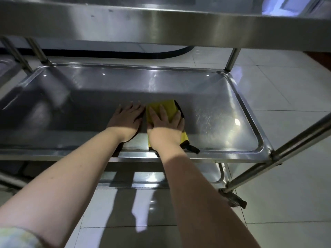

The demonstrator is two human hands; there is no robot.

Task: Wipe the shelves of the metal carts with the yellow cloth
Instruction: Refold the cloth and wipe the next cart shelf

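the yellow cloth (162, 110) is lying flat on the middle shelf (223, 111) of the metal cart (161, 22), a little right of the shelf's centre, with its black-edged near end (186, 140) reaching the front rim. the right hand (165, 123) is pressing down on it with fingers spread straight, covering most of its middle. the left hand (126, 119) is resting palm down on the bare metal just beside the cloth's left edge, fingers straight and together, holding nothing. pale floor tiles (286, 104) are showing to the right.
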